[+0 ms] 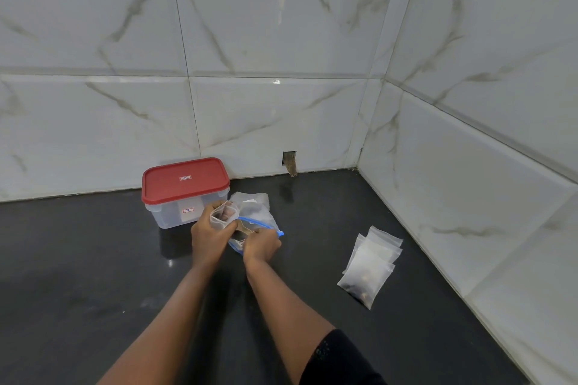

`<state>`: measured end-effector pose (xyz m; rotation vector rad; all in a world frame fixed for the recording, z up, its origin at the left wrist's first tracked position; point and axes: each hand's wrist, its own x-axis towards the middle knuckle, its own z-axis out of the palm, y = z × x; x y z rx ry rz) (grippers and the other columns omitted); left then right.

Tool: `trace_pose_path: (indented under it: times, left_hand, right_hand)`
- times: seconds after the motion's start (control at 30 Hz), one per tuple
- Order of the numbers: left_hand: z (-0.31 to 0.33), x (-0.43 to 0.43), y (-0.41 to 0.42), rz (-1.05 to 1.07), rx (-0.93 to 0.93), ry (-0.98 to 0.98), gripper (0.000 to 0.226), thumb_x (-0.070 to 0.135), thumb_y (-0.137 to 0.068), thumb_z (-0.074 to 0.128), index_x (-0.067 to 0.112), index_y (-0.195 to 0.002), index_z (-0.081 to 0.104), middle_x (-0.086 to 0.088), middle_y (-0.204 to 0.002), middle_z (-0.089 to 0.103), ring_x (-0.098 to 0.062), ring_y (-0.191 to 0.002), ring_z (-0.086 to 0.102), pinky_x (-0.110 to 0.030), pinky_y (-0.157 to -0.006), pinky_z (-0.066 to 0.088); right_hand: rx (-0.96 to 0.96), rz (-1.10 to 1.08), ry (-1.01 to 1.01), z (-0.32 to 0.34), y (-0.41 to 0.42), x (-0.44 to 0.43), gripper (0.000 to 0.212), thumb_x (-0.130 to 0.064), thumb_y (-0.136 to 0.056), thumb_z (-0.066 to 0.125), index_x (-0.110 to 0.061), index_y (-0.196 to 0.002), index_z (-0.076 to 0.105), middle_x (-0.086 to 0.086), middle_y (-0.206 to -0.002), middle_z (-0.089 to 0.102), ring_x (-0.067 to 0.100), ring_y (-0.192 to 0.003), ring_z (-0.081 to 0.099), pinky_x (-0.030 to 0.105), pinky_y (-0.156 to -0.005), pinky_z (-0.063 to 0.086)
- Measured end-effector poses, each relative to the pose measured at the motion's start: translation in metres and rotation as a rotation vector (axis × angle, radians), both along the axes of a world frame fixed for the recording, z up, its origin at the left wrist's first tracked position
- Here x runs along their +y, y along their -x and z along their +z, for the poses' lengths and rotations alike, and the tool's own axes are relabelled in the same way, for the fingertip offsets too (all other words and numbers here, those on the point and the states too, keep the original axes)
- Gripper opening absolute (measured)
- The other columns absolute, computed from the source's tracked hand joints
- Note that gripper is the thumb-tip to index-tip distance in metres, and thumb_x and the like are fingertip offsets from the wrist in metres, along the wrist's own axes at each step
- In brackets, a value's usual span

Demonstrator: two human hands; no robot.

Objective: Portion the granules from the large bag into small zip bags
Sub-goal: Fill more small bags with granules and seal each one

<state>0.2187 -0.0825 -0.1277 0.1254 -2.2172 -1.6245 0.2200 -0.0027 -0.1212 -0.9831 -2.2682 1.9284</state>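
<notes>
The left hand [210, 236] had its grip closed on a small zip bag [222, 213], pinching the bag's side so that its mouth stood open and faced upward; something brown showed through the clear plastic inside it. The right hand [261, 245] was closed around a pale scoop-like handle [245, 229] that pointed toward the small bag's mouth, though what the tool carried could not be told. Both hands sat over the large bag [258, 217], a clear pouch with a blue zip edge [266, 224] running along its open side, which lay crumpled on the dark bench [93, 275] directly under and behind the hands; the granules within it were mostly hidden by the hands and the folds of plastic. Just beside the large bag on the left, touching or nearly touching it, stood a clear plastic container [175, 212] with a red lid [185, 180] shut on top, set close to the wall. Well apart to the right, a small overlapping stack of filled zip bags [370, 266] lay flat on the bench, the nearest one showing a dark patch of contents at its lower end. Glossy marble-patterned tiles [281, 25] covered the walls meeting at the corner, and a small notch [289, 161] was cut at the base of the back wall
</notes>
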Motion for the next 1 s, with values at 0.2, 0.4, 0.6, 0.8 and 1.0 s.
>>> trace_pose_path:
  times: [0.2,0.4,0.6,0.8,1.0]
  left_hand:
    - [0.002,0.011,0.003,0.000,-0.024,0.016,0.046,0.008,-0.077,0.073,0.003,-0.119,0.056,-0.014,-0.110,0.063,-0.024,-0.099,0.059,-0.033,-0.086,0.050]
    - [0.007,0.017,0.002,0.013,-0.041,0.012,0.047,0.010,-0.078,0.073,0.009,-0.121,0.056,-0.012,-0.112,0.063,-0.021,-0.097,0.058,-0.027,-0.077,0.048]
    - [0.014,0.022,0.001,0.006,-0.042,-0.001,0.044,0.012,-0.078,0.072,0.014,-0.118,0.056,-0.002,-0.103,0.061,-0.019,-0.093,0.058,-0.032,-0.079,0.051]
    - [0.022,0.030,0.000,-0.026,-0.010,0.011,0.039,0.007,-0.080,0.069,0.012,-0.117,0.056,-0.001,-0.101,0.059,-0.014,-0.088,0.056,-0.011,-0.062,0.041]
    - [0.021,0.033,-0.002,-0.029,-0.007,-0.006,0.037,0.008,-0.080,0.069,0.015,-0.115,0.056,-0.001,-0.101,0.059,-0.011,-0.084,0.056,-0.014,-0.061,0.043]
  right_hand:
    - [-0.005,-0.067,0.030,0.007,-0.004,0.017,0.032,0.000,-0.097,0.037,0.002,-0.124,0.055,0.015,-0.124,0.059,0.026,-0.110,0.061,0.018,-0.071,0.041]
    - [-0.009,-0.081,0.056,0.009,-0.004,0.032,0.029,-0.001,-0.095,0.040,0.002,-0.118,0.057,0.018,-0.118,0.060,0.031,-0.103,0.065,0.041,-0.084,0.056]
    - [-0.018,-0.040,-0.007,0.012,-0.002,0.061,0.027,0.000,-0.087,0.043,0.006,-0.106,0.061,0.022,-0.104,0.066,0.023,-0.056,0.058,0.017,-0.037,0.043]
    - [-0.003,-0.025,0.016,0.029,-0.003,0.086,0.016,0.005,-0.085,0.046,0.007,-0.087,0.062,0.012,-0.058,0.055,0.015,-0.036,0.046,0.023,-0.036,0.038]
    - [0.029,0.028,-0.044,0.030,-0.006,0.079,0.021,0.004,-0.089,0.043,0.006,-0.101,0.060,0.019,-0.088,0.064,0.011,-0.039,0.052,0.018,-0.032,0.040]
